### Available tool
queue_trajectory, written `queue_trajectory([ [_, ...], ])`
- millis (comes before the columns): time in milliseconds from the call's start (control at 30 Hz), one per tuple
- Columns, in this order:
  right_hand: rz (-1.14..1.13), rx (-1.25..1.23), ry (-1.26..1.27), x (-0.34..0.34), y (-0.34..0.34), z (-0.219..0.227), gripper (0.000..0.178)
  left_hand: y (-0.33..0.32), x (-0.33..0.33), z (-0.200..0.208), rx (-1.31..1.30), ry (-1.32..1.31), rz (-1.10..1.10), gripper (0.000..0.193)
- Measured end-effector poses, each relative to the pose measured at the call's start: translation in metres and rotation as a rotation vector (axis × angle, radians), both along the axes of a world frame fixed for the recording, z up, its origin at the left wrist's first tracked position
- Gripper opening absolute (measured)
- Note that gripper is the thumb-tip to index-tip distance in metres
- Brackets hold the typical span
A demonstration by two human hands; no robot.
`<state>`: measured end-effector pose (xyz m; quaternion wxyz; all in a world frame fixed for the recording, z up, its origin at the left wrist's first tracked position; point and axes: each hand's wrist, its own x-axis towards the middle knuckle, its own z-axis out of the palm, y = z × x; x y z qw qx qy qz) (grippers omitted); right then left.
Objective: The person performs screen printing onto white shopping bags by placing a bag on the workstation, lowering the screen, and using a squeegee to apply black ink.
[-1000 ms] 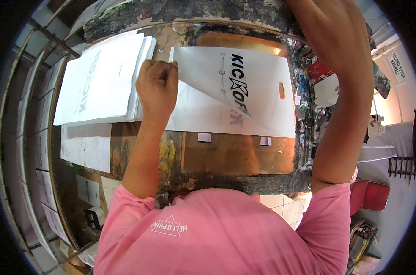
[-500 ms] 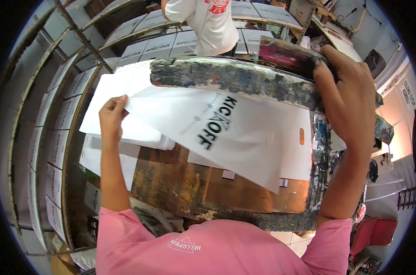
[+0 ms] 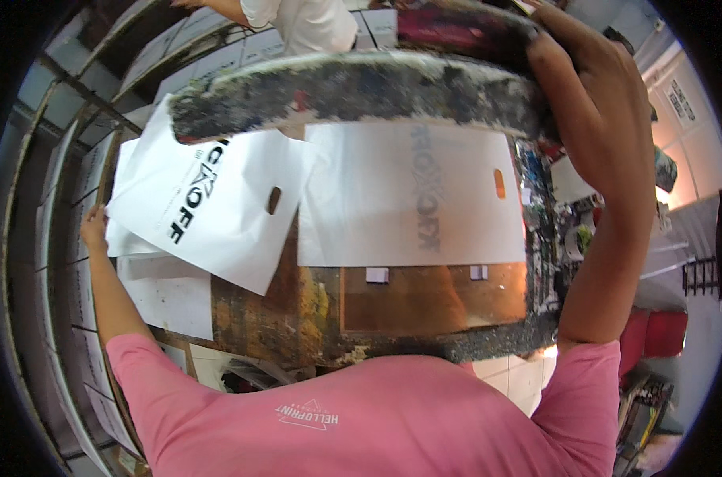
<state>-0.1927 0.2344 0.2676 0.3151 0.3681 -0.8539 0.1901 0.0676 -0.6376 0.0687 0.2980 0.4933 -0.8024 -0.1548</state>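
My left hand, at the far left, has its fingers closed on the edge of a white carrier bag with dark print and a cut-out handle slot. The bag hangs tilted over a pile of white sheets. My right hand is wrapped round an ink-smeared squeegee at the upper right, its far fingers partly hidden. Close under it is the ink-crusted near bar of a screen frame, tilted up over the table. Another white bag lies flat below the bar, faint print showing through.
The stained wooden table carries an orange-brown plate with two small pale tabs. Racks of printed bags stand at the left. Another person is beyond the table. A red chair is at the right.
My left hand has carried the printed bag left, off the flat bag, over the pile. My right hand, the squeegee and the frame bar have shifted up in view. The other person's arm now reaches left.
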Motion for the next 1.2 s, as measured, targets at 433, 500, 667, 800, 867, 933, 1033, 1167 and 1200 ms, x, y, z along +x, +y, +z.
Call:
queue_trajectory([
  [433,-0.077,0.217,0.007,0.078,0.007,-0.077,0.049,0.635,-0.021,0.041,1.541,1.103,-1.349,0.097],
  [500,0.004,0.392,-0.285,0.1,0.019,-0.108,0.044,0.653,0.007,0.013,1.666,1.051,-1.041,0.107],
  [667,0.116,0.375,-0.471,0.135,0.036,-0.227,0.042,0.645,0.024,-0.078,1.83,0.615,-0.546,0.118],
  [800,0.105,0.379,-0.602,0.146,0.027,-0.273,0.05,0.642,0.016,-0.109,1.877,0.563,-0.399,0.124],
  [867,0.11,0.362,-0.567,0.133,0.021,-0.282,0.052,0.65,0.015,-0.109,1.802,0.533,-0.247,0.12],
  [933,0.116,0.343,-0.51,0.098,0.012,-0.285,0.05,0.652,0.023,-0.121,1.758,0.533,-0.312,0.112],
  [1033,0.108,0.307,-0.43,0.028,-0.009,-0.299,0.045,0.652,0.034,-0.135,1.744,0.554,-0.341,0.096],
  [1167,0.064,0.325,-0.338,-0.082,-0.041,-0.315,0.038,0.648,0.043,-0.144,1.791,0.619,-0.411,0.094],
  [1200,0.056,0.323,-0.315,-0.11,-0.047,-0.316,0.037,0.644,0.049,-0.153,1.805,0.645,-0.462,0.094],
])
